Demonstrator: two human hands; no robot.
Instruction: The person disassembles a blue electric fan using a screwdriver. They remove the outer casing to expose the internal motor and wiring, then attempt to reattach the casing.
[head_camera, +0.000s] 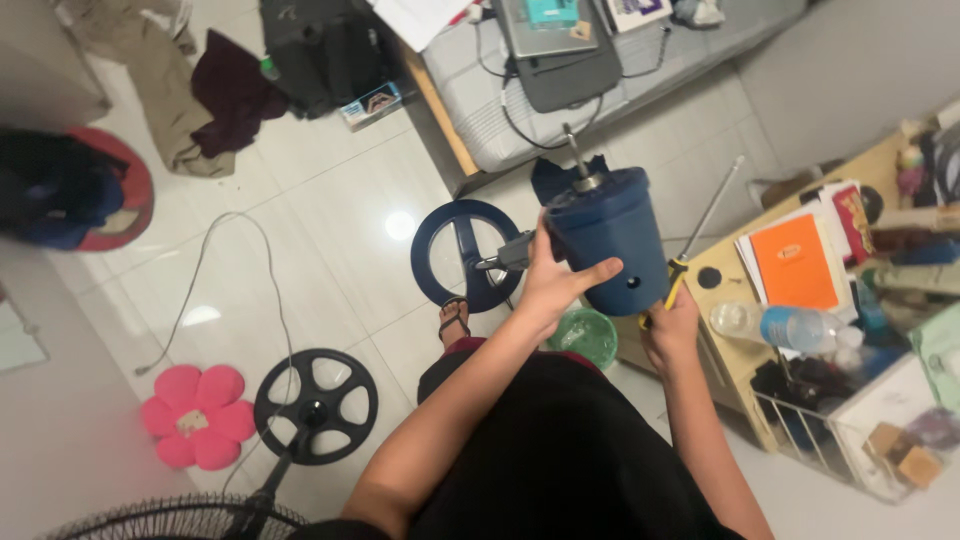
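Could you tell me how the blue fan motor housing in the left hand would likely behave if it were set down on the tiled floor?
The blue fan motor housing looks rounded, so on its side it might roll on the glossy floor. The metal shaft sticking out of one end suggests a motor inside, probably heavy for its size. The left hand spreads wide around it, so its smooth plastic may be slippery.

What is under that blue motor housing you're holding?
Below the blue motor housing, a green round container shows on the floor, partly covered by the left hand; its contents can't be seen.
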